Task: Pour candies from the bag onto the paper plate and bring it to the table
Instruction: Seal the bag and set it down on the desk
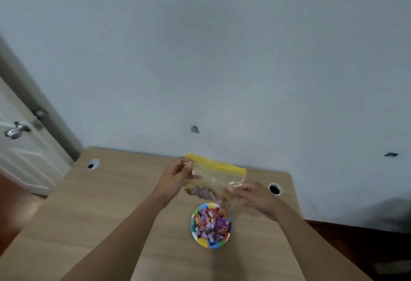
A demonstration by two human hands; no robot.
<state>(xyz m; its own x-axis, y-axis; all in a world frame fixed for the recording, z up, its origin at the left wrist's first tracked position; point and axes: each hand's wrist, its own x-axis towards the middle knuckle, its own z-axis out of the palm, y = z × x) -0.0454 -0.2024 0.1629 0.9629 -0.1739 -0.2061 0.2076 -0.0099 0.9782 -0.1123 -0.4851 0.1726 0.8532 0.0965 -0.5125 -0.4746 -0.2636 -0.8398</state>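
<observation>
On wooden desk (89, 214): candy plate (201, 241) | both hands' fingers pinching bag (219, 175) | grey wall (200, 58)

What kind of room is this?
Probably a plain room in a home or small office: a wooden desk with round cable holes stands against a bare pale wall, beside a white door with a metal knob.

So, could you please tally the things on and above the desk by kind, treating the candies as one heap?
Zip bag, held above the plate by the left hand and right hand: 1
Paper plate: 1
Heap of wrapped candies: 1
Cable holes in the desk: 2
Total: 5
</observation>
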